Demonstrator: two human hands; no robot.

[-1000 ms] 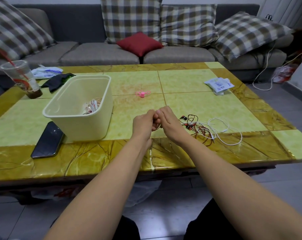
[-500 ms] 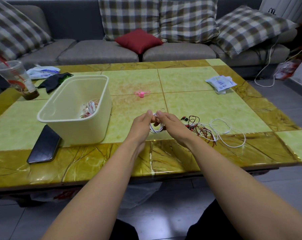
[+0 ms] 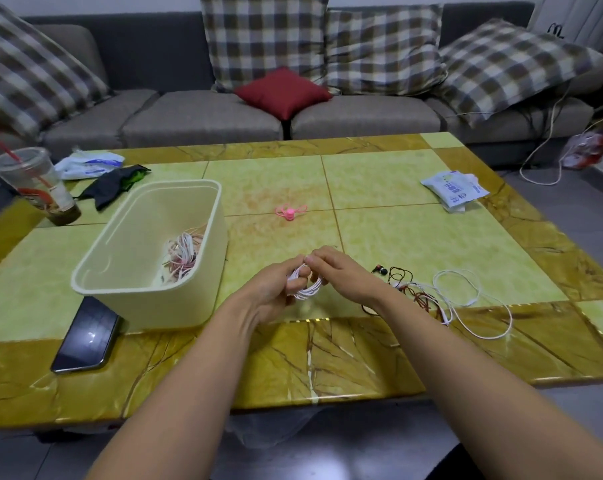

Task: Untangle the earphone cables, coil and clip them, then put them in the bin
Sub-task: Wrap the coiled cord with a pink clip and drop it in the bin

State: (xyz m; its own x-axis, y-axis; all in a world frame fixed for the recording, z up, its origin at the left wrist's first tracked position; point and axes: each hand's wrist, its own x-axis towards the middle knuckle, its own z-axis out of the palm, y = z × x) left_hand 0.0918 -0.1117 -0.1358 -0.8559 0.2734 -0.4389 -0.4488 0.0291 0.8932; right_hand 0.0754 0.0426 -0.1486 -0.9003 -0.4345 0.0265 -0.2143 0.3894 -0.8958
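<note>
The coil between the left hand and the right hand is thin white cord with a smooth plastic coat. Under both hands the table is polished, veined stone, glossy enough to catch the light. Left of the left hand, the bin is smooth, matt cream plastic, and the phone nearer than it has a glossy glass face. Beyond the hands the clip looks like soft pink rubber. Far beyond, the sofa is matt grey cloth.

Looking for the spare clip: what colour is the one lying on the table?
The clip is pink, seen best in the head view.
</note>
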